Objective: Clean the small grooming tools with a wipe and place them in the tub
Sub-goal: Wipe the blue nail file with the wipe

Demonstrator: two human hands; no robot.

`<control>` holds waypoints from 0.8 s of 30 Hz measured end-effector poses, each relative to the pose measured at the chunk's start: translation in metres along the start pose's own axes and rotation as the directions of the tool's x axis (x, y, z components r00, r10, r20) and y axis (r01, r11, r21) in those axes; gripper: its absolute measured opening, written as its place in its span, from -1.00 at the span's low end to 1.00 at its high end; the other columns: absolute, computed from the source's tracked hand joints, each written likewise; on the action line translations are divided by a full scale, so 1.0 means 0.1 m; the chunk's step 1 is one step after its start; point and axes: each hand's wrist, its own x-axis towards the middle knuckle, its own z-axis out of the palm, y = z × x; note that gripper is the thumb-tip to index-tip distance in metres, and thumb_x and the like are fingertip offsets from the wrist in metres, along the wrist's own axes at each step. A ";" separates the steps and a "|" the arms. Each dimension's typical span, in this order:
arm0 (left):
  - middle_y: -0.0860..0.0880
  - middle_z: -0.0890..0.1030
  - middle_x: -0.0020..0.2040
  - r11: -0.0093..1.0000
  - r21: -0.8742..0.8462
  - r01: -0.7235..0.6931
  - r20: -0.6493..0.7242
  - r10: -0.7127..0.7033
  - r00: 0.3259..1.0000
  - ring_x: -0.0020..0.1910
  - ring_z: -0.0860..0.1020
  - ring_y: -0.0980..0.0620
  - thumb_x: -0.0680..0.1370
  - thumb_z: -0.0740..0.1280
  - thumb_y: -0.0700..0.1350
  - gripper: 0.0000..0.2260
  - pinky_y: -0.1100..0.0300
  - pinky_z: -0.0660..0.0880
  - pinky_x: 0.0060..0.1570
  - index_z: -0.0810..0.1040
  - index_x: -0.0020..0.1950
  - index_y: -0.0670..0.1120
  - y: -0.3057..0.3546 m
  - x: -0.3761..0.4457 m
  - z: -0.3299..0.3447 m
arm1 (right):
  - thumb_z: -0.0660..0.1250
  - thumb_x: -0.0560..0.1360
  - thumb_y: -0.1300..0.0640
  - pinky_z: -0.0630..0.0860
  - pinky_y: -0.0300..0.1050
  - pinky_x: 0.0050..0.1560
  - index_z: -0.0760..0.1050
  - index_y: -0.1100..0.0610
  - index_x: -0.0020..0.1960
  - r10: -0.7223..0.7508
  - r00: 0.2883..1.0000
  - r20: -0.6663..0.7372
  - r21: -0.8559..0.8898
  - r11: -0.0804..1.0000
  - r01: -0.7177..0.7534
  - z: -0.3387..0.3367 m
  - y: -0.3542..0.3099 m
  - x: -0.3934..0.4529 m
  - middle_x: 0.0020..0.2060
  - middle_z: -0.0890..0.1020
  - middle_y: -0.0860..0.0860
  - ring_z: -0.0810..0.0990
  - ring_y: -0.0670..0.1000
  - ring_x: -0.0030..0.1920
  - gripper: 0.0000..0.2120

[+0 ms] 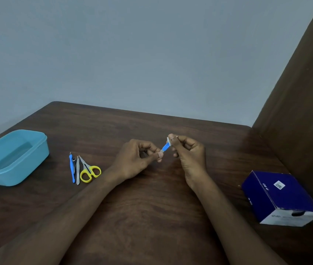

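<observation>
Above the middle of the table, both hands hold a small blue-and-white wipe packet (165,147). My left hand (138,159) pinches its lower end between thumb and fingers. My right hand (187,152) pinches its upper white end. On the table to the left lie a blue-handled tool (72,168), a small metal clipper (74,162), grey tweezers (77,171) and yellow-handled scissors (89,170), side by side. The light blue tub (2,175) stands open at the far left; I see nothing in it.
A dark blue box (280,197) with a white front sits at the table's right side. A brown panel (304,92) rises along the right edge. The grey wall stands behind the dark wooden table (151,207).
</observation>
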 end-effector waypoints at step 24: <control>0.05 0.74 -0.27 1.000 -0.013 0.027 -0.039 -0.028 0.999 -0.46 0.47 0.18 0.59 0.53 -0.01 -0.87 0.20 0.41 -0.32 0.76 -0.15 0.03 -0.04 0.02 0.00 | 0.42 0.66 0.04 0.52 -0.16 -0.20 0.75 0.12 0.05 -0.003 0.995 0.104 -0.064 0.998 0.010 -0.02 0.07 0.05 -0.04 0.79 0.04 0.56 -0.07 -0.19 -0.82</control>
